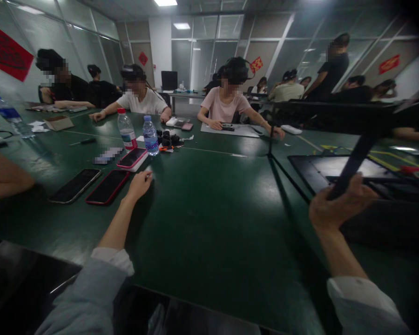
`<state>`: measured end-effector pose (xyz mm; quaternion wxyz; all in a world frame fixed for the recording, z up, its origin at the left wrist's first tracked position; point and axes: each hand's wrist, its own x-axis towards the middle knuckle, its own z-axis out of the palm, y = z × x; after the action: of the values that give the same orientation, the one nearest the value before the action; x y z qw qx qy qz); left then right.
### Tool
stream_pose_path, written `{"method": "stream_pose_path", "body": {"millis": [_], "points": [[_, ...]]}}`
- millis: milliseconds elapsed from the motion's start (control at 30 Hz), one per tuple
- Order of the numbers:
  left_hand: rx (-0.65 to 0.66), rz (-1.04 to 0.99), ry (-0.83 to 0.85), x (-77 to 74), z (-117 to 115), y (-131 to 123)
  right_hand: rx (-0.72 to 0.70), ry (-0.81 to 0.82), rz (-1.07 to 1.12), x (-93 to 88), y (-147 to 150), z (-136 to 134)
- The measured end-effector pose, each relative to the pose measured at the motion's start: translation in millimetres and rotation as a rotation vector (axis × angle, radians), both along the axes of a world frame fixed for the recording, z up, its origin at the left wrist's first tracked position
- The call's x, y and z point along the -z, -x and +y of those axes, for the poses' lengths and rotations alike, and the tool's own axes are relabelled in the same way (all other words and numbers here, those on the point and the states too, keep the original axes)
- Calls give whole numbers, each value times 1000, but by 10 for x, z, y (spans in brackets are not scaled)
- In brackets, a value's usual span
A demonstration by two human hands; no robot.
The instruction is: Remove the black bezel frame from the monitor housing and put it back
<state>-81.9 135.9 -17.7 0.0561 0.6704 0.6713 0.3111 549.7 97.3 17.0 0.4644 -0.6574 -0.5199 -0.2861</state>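
My left hand (pixel 139 184) rests on the green table (pixel 209 223), its fingers loosely curled, with nothing visible in them. Just left of it lie a red-edged phone (pixel 107 187) and a pink-edged phone (pixel 132 158); a dark phone (pixel 76 186) is farther left. On the right, my right hand (pixel 338 204) is closed around a slanted, flat black bar (pixel 352 160). This bar runs up to a dark horizontal panel (pixel 335 111) raised above the table. A thin black leg (pixel 270 132) stands at the panel's left end.
Two bottles (pixel 126 132) (pixel 151 137) stand beyond the phones, beside a black tangled item (pixel 169 138). A black-framed flat panel (pixel 338 170) lies behind my right hand. Several people sit across the table; another person's arm (pixel 7 177) rests at the left.
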Motion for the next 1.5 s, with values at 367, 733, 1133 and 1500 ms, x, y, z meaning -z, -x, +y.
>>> {"method": "stream_pose_path", "body": {"millis": [367, 733, 1133, 1500], "points": [[42, -314, -31, -82, 1, -166, -255, -128, 128, -85, 454, 29], [108, -821, -10, -175, -10, -503, -356, 205, 272, 255, 658, 245], [-151, -937, 88, -159, 40, -425, -684, 533, 514, 696, 453, 556], [-111, -876, 78, -134, 58, -446, -611, 590, 471, 597, 454, 470]]}}
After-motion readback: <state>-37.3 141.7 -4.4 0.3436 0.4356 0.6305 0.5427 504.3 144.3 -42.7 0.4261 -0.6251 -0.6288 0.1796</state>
